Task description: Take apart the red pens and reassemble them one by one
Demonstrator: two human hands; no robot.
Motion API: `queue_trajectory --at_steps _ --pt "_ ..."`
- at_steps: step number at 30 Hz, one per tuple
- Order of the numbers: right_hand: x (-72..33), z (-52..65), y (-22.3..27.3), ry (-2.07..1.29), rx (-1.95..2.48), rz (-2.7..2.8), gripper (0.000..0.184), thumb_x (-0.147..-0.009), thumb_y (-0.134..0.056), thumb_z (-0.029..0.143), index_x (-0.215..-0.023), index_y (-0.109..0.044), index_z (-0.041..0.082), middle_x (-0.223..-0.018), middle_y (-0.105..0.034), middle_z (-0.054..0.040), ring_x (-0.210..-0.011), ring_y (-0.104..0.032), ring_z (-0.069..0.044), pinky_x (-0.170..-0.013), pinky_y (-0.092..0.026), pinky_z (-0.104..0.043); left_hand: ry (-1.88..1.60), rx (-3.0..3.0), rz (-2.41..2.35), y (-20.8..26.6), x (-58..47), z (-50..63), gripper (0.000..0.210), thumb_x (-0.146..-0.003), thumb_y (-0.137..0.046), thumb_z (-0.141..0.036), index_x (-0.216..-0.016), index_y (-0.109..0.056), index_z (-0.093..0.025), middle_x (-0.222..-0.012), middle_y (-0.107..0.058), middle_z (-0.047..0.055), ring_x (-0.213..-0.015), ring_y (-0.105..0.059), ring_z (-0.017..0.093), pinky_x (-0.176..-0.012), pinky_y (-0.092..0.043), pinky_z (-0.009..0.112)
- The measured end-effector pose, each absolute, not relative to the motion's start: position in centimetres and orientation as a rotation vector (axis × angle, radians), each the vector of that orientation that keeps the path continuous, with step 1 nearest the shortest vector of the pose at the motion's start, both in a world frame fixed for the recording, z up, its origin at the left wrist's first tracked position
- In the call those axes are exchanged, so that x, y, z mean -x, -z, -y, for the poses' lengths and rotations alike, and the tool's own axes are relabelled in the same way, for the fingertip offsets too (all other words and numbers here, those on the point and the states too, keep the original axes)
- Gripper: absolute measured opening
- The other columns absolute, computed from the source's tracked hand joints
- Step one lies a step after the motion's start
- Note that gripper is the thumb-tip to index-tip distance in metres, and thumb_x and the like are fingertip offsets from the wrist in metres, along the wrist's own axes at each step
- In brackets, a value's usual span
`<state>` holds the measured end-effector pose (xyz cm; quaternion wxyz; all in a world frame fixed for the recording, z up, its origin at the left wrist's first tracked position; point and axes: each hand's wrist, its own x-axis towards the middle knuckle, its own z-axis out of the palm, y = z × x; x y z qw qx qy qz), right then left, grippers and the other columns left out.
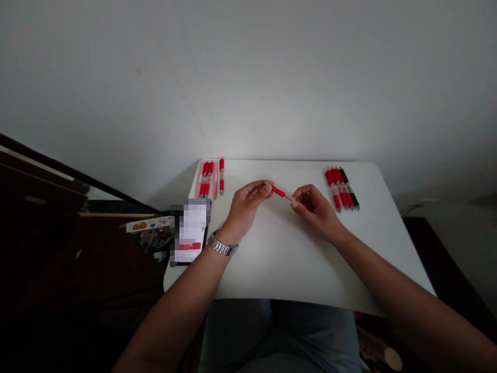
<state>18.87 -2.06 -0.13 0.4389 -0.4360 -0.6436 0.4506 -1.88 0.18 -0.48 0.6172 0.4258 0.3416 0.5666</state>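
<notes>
Over the middle of the table, my left hand [248, 202] pinches a red pen barrel [278, 191], and a metal watch sits on that wrist. A thin pen refill [289, 197] sticks out of the barrel's right end. The fingers of my right hand [314, 210] are closed at the far end of this refill. Something red shows under the right fingers, but I cannot make out its shape. The pen parts slope slightly down to the right, above the white tabletop.
Several red and pink pens [207, 178] lie at the table's back left, one red pen [221, 176] slightly apart. A row of red pens [337, 189] and a black pen [350, 188] lies at right. A phone [190, 233] rests at the left edge. A wall [272, 93] stands behind.
</notes>
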Motion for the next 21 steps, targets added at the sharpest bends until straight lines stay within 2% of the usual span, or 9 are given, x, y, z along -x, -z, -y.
queue_trajectory --at_steps 2,5,10,13,18,21 --pt "-18.85 2.06 0.09 -1.074 1.100 1.604 0.036 -0.087 -0.073 0.052 -0.098 -0.055 0.023 -0.084 -0.058 0.0005 -0.071 -0.053 -0.013 -0.063 -0.042 -0.026 -1.306 -0.979 -0.793 0.49 1.90 -0.16 0.026 -0.082 -0.082 -0.036 -0.103 -0.078 -0.022 -0.105 -0.075 0.005 -0.093 -0.066 0.014 -0.091 -0.052 0.031" --pt "-18.79 2.19 -0.05 -1.067 1.141 1.588 0.036 -0.088 -0.071 0.055 -0.092 -0.056 0.023 -0.080 -0.060 0.0001 -0.067 -0.052 -0.013 -0.061 -0.042 -0.027 -1.289 -0.976 -0.770 0.49 1.88 -0.13 0.026 -0.081 -0.082 -0.036 -0.103 -0.078 -0.022 -0.107 -0.074 0.005 -0.096 -0.067 0.015 -0.094 -0.052 0.031" --pt "-18.68 2.49 -0.24 -1.140 1.134 1.562 0.037 -0.091 -0.064 0.058 -0.089 -0.057 0.022 -0.067 -0.051 0.0029 -0.059 -0.044 -0.013 -0.053 -0.034 -0.027 -1.253 -0.995 -0.745 0.38 1.81 -0.02 0.024 -0.082 -0.081 -0.035 -0.102 -0.078 -0.022 -0.105 -0.074 0.005 -0.095 -0.067 0.015 -0.096 -0.051 0.032" --pt "-18.69 2.66 -0.19 -1.157 1.139 1.582 0.038 -0.094 -0.060 0.059 -0.090 -0.059 0.021 -0.066 -0.046 0.0036 -0.058 -0.038 -0.012 -0.052 -0.029 -0.027 -1.242 -1.007 -0.730 0.11 1.79 0.09 0.022 -0.084 -0.080 -0.034 -0.102 -0.078 -0.022 -0.106 -0.074 0.006 -0.098 -0.067 0.016 -0.098 -0.051 0.033" --pt "-18.57 2.81 -0.27 -1.247 1.141 1.617 0.041 -0.100 -0.050 0.058 -0.094 -0.063 0.020 -0.067 -0.044 0.0035 -0.057 -0.036 -0.011 -0.051 -0.027 -0.027 -1.206 -0.991 -0.690 -0.43 1.72 0.28 0.022 -0.085 -0.079 -0.036 -0.101 -0.078 -0.022 -0.105 -0.075 0.007 -0.101 -0.068 0.018 -0.098 -0.052 0.035" --pt "-18.40 2.82 -0.54 -1.276 1.143 1.596 0.036 -0.095 -0.059 0.058 -0.098 -0.057 0.022 -0.066 -0.043 0.0061 -0.054 -0.033 -0.011 -0.049 -0.025 -0.026 -1.225 -0.976 -0.702 -0.43 1.63 0.28 0.022 -0.083 -0.080 -0.036 -0.100 -0.078 -0.022 -0.103 -0.074 0.006 -0.098 -0.069 0.017 -0.097 -0.053 0.034"
